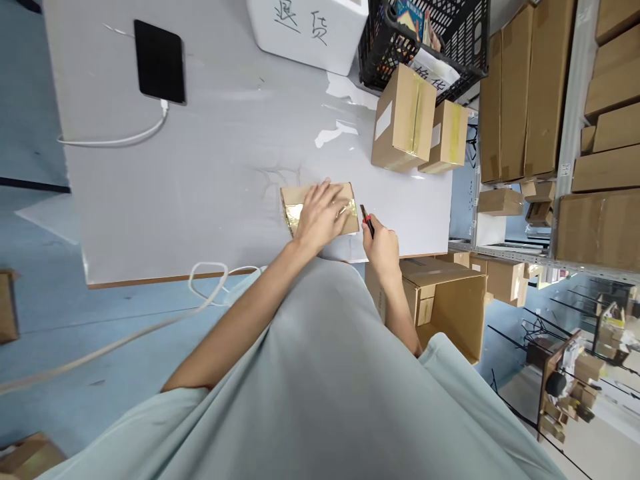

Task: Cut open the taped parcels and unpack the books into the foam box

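A small cardboard box (pixel 349 193) with shiny clear tape across it lies near the front edge of the grey table (pixel 210 193). My left hand (pixel 321 217) rests on top of this box, its fingers spread over the tape. Just right of the box, my right hand (pixel 381 248) is wrapped around a red and black box cutter (pixel 369 222). The cutter's blade tip points up and away from me, a little apart from the box's right side. My left palm hides the middle of the box.
Two taped boxes (pixel 405 123) stand at the back right, beside a black crate (pixel 425 47) and a white bin (pixel 310 30). A tablet (pixel 160 61) with a white cable lies at the left. Below the table's right edge sits an opened carton (pixel 450 300).
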`<state>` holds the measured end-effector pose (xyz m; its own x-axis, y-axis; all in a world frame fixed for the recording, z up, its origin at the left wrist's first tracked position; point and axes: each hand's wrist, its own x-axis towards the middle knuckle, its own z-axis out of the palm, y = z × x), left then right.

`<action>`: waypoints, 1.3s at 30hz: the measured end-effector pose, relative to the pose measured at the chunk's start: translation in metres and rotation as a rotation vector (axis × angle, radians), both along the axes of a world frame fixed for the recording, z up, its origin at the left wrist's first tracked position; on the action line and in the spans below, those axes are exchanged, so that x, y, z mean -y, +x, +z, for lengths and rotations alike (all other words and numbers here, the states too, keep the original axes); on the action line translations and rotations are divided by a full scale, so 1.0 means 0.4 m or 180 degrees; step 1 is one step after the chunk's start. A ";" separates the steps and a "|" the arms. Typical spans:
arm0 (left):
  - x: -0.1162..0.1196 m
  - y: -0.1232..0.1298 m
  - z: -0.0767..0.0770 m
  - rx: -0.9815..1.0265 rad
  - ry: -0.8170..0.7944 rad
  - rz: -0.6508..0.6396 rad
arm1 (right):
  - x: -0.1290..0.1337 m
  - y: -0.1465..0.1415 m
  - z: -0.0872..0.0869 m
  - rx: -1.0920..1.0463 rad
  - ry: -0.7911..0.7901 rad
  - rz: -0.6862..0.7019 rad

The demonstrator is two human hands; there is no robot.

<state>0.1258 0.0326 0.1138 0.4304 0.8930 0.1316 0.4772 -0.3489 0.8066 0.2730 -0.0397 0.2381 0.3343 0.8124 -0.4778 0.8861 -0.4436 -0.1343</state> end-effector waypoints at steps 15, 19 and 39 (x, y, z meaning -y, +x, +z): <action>0.012 0.006 -0.040 -0.0220 0.0056 0.0018 | -0.074 -0.018 -0.050 -0.0066 -0.0212 0.0093; 0.014 0.006 -0.043 -0.0127 0.0042 0.0044 | -0.063 -0.057 -0.031 0.0140 -0.0286 -0.0046; 0.030 0.025 -0.033 0.0581 -0.0211 -0.0034 | -0.027 -0.124 -0.002 0.0857 -0.0613 -0.0198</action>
<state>0.1356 0.0205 0.1006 0.4144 0.8978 0.1495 0.3175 -0.2965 0.9007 0.2232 -0.0290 0.2375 0.5156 0.6898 -0.5083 0.8487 -0.4925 0.1926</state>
